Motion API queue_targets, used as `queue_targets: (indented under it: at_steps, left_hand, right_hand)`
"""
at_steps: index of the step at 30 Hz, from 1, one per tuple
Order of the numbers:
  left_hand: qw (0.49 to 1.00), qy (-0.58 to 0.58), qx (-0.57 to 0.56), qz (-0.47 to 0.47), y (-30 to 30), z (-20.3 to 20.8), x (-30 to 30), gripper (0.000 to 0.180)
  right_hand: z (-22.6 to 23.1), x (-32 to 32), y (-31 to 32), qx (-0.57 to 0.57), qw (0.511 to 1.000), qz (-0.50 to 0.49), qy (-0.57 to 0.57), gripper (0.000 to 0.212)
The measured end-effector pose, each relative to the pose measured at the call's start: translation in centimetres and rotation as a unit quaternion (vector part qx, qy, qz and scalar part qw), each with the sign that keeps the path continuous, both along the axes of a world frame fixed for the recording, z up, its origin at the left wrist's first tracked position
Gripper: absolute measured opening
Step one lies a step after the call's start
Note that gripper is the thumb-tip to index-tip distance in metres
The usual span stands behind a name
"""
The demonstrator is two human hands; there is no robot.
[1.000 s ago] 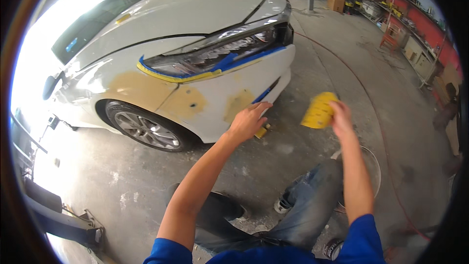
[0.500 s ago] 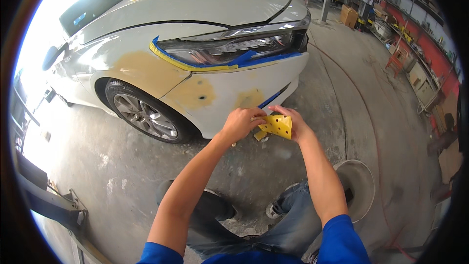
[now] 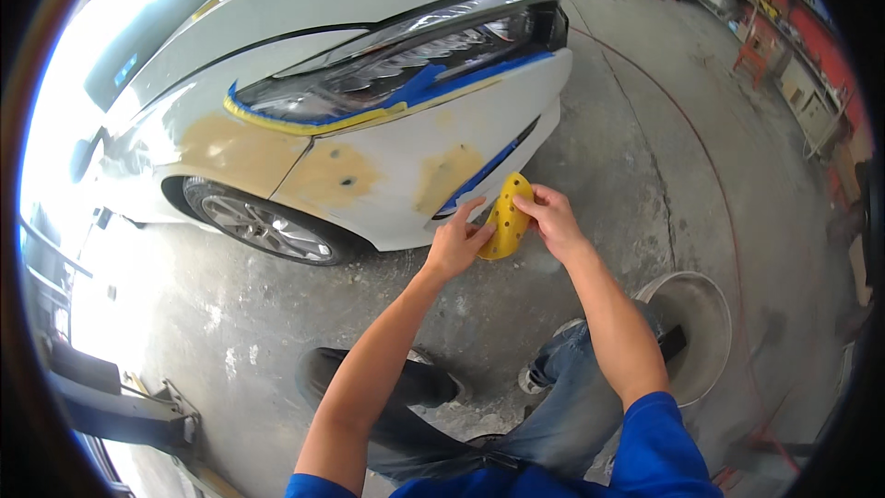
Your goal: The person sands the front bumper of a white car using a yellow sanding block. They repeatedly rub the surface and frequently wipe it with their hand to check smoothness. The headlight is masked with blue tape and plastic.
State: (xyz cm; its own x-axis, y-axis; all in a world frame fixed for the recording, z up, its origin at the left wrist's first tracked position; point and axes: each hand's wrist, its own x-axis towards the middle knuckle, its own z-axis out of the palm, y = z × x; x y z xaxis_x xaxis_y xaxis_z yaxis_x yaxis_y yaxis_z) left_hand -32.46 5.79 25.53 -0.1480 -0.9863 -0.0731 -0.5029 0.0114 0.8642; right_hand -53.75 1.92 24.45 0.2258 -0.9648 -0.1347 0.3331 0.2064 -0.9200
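Observation:
Between my hands, just in front of the bumper, is a yellow sanding disc (image 3: 506,226) dotted with holes and curved lengthwise. My right hand (image 3: 553,219) pinches its right edge between thumb and fingers. At the lower left edge, my left hand (image 3: 455,243) grips it with the thumb, its index finger pointing up. Beyond them stands a white car's front bumper (image 3: 387,152) with tan, sanded-looking patches (image 3: 332,175) and small dark spots. Blue and yellow masking tape (image 3: 359,118) borders the lower edge of the headlight (image 3: 396,69).
A pale bucket (image 3: 710,350) with something dark in it stands by my right leg. The car's front wheel (image 3: 263,224) is at the left. A lift arm (image 3: 120,410) lies at the lower left. A red hose (image 3: 705,148) runs across the concrete floor; cluttered shelves (image 3: 793,55) line the right wall.
The sanding disc has turned from a broad, sideways piece to a narrow upright curve. My right hand has shifted to pinch its edge. The view has tilted lower and closer to the car.

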Motion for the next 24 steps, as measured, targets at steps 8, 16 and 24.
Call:
queue_targets:
  at_steps: [8,16,24]
  left_hand:
    - [0.974,0.186,0.097,-0.088,-1.5,-0.5,-0.9,0.083]
    - [0.966,0.221,-0.01,-0.132,-2.4,-1.0,-1.3,0.082]
    - [0.998,0.062,-0.023,0.019,-2.6,-1.1,-1.3,0.031]
  right_hand:
    - [1.7,0.7,-1.5,-0.059,0.997,0.012,0.043,0.027]
    - [2.0,1.1,-1.7,-0.043,0.998,0.027,0.028,0.029]
    - [1.4,1.4,-2.3,-0.13,0.988,0.007,0.079,0.03]
